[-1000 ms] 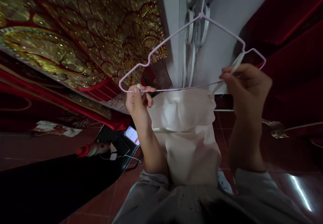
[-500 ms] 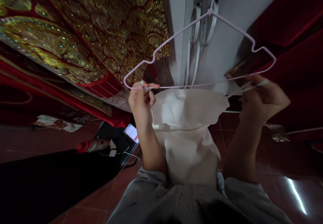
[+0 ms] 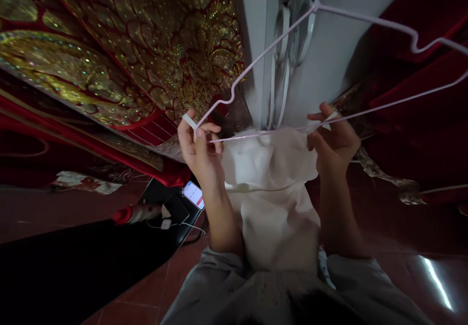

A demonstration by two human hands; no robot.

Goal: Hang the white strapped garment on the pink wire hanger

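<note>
A pale pink wire hanger (image 3: 256, 57) hangs from a hook above and tilts up toward the right. Below its bottom bar hangs a white garment (image 3: 272, 193). My left hand (image 3: 199, 147) is closed in a pinch on the hanger's left end, together with a white strap. My right hand (image 3: 332, 142) pinches the garment's other white strap against the hanger's bottom wire, near the middle. Grey sleeves cover both of my forearms at the bottom of the view.
A red and gold sequined cloth (image 3: 120, 56) hangs at the left. Dark red fabric (image 3: 420, 95) fills the right. A white wall panel (image 3: 321, 56) stands behind the hanger. On a black surface (image 3: 73, 266) at lower left lie phones (image 3: 185, 200) and a red-capped object (image 3: 137, 213).
My right hand has moved left along the bottom wire from the hanger's right end to near its middle. The hanger has swung up and to the right. My left hand keeps its grip.
</note>
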